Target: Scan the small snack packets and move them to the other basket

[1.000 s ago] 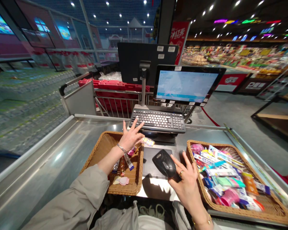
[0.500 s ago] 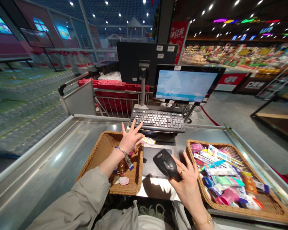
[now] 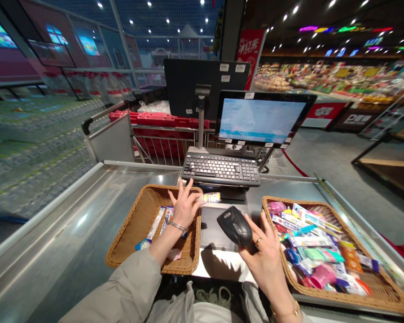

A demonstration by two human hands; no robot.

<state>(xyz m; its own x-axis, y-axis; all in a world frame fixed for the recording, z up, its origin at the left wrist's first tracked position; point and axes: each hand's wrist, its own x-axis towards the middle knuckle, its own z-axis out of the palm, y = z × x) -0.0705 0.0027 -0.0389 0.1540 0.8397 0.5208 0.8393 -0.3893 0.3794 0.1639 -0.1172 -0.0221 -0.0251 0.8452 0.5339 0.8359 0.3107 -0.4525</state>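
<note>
Between thumb and forefinger, my left hand (image 3: 185,208) pinches a small wrapped candy (image 3: 210,197), its other fingers spread. That hand is over the right side of the left wicker basket (image 3: 124,237), where several slim packets (image 3: 156,222) lie, partly hidden by my wrist. My right hand (image 3: 264,251) grips a black barcode scanner (image 3: 234,225), whose head points toward the candy and the left basket. Beside my right hand stands the right wicker basket (image 3: 387,287), filled with a jumble of packaged sweets (image 3: 316,242).
A black keyboard (image 3: 222,168) sits behind my hands, below a lit monitor (image 3: 261,119) and a dark screen back (image 3: 185,85). The metal counter (image 3: 70,220) has a raised rim. A flat dark panel (image 3: 215,229) lies between the baskets. Beyond stands a cart (image 3: 109,134).
My left hand has shifted slightly down and right, away from the keyboard, still pinching the candy. More packets in the left basket show. The scanner has moved slightly right.
</note>
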